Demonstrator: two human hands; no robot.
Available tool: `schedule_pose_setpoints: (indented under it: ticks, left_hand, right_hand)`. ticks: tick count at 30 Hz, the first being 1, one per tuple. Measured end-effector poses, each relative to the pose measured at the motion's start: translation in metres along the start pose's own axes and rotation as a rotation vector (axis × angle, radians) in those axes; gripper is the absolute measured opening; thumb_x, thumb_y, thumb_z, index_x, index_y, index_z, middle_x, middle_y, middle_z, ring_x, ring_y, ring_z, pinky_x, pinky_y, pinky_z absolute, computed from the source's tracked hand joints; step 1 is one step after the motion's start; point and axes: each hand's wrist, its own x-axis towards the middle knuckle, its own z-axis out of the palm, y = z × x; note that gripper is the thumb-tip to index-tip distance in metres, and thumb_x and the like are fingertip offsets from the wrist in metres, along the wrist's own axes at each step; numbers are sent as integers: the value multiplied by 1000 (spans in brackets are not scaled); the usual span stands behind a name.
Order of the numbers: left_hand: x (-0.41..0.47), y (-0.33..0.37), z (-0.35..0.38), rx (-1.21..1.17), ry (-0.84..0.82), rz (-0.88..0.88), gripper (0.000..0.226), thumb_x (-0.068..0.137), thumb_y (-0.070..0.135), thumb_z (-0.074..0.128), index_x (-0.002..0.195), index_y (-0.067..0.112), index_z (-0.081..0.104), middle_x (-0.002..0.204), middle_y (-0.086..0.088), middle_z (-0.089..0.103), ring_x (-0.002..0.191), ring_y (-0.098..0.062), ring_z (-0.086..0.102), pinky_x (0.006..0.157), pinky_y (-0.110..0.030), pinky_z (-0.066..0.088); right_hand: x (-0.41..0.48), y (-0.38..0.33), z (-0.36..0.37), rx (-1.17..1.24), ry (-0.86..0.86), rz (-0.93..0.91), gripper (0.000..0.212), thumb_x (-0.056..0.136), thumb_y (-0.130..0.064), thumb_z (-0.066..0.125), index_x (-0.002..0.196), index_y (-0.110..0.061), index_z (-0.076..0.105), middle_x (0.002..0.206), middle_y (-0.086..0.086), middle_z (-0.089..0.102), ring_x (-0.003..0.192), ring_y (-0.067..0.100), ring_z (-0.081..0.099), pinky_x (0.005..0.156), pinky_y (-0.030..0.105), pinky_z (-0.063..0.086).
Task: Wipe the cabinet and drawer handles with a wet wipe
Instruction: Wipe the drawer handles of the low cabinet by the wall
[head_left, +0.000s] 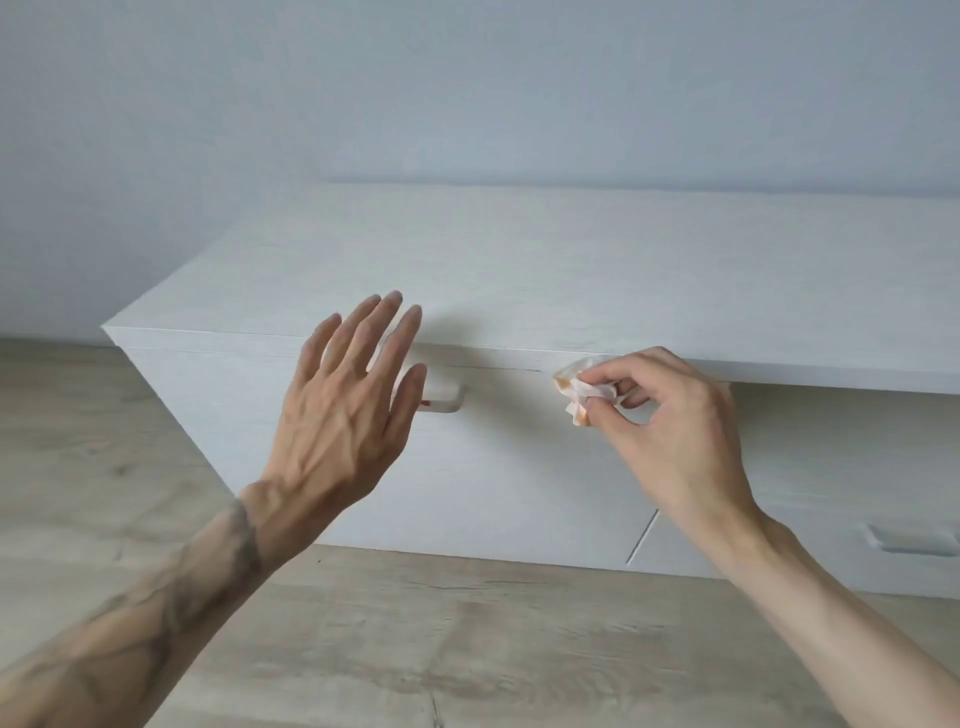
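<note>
Head view: right hand (670, 415) pinches crumpled wipe (579, 395); left hand (348, 400) fingers (363, 332) spread.

We're in a home here, a plain living room or bedroom, can't tell which. Just beyond the left hand (348, 405) and right hand (670, 415) stands a low white cabinet (571, 270), a recessed handle (442, 403) peeking out beside the left hand. Beneath the forearms runs pale wood-look flooring (467, 649); above the fingertips rises a bare light wall (467, 93).
</note>
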Motion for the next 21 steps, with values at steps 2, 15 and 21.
schedule_pose_setpoints:
  ticks: [2, 15, 21]
  left_hand:
    - [-2, -29, 4, -16, 14, 5, 53, 114, 34, 36, 161, 11, 42, 167, -12, 40, 157, -29, 34, 129, -50, 25]
    - [-10, -106, 33, -65, 40, 5, 50, 114, 32, 34, 157, 9, 47, 161, -16, 46, 152, -34, 40, 127, -53, 23]
    - [-17, -111, 48, -28, 121, 13, 51, 115, 32, 33, 158, 8, 43, 159, -14, 47, 148, -35, 42, 127, -51, 22]
  right_hand:
    - [2, -15, 24, -32, -5, 7, 24, 83, -3, 82, 89, -26, 78, 93, -16, 72, 86, 3, 65, 78, 6, 44]
    - [3, -53, 109, 81, -30, 190, 17, 89, 2, 78, 90, -15, 74, 95, -4, 75, 83, 7, 75, 82, 26, 60]
    - [-8, -39, 124, 110, -20, 115, 29, 80, -5, 90, 104, -19, 82, 104, -14, 73, 84, 8, 76, 85, 16, 58]
